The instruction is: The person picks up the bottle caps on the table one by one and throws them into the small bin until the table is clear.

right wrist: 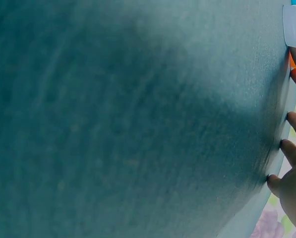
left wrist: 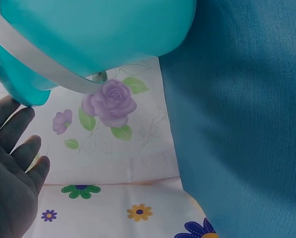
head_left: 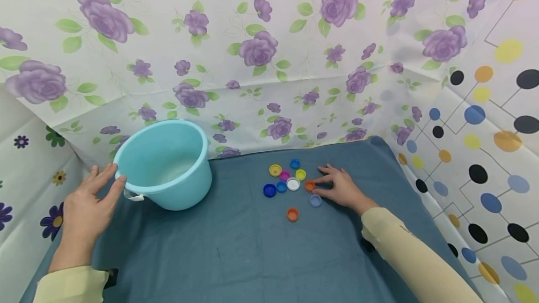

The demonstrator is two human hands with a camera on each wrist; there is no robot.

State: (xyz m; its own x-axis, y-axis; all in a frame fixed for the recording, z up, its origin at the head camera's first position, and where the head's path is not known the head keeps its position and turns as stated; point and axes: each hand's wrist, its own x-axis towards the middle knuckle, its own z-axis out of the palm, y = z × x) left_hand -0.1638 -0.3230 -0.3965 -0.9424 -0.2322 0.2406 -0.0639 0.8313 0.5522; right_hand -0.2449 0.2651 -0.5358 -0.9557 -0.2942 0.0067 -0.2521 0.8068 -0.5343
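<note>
A light blue bucket [head_left: 185, 190] stands upright at the left. My left hand [head_left: 90, 204] touches its rim with fairly straight fingers; in the left wrist view its fingertips [left wrist: 24, 116] meet the rim's edge. On the cloth, my right hand [head_left: 341, 188] pinches an orange bottle cap [head_left: 309, 186] between thumb and index finger. The other fingers are spread, with their tips on the cloth. Beside that cap lie a white cap [head_left: 293, 184], a yellow-green cap [head_left: 301, 175] and a pale violet cap [head_left: 316, 201]. A second orange cap [head_left: 292, 214] lies nearer me.
Left of the pinched cap are a yellow cap [head_left: 275, 170], a pink cap [head_left: 284, 175], a dark blue cap [head_left: 270, 190] and two lighter blue ones. The bucket's white handle [left wrist: 43, 62] hangs down. A blue-grey cloth [head_left: 236, 256] covers the table; patterned sheets [head_left: 219, 26] enclose it.
</note>
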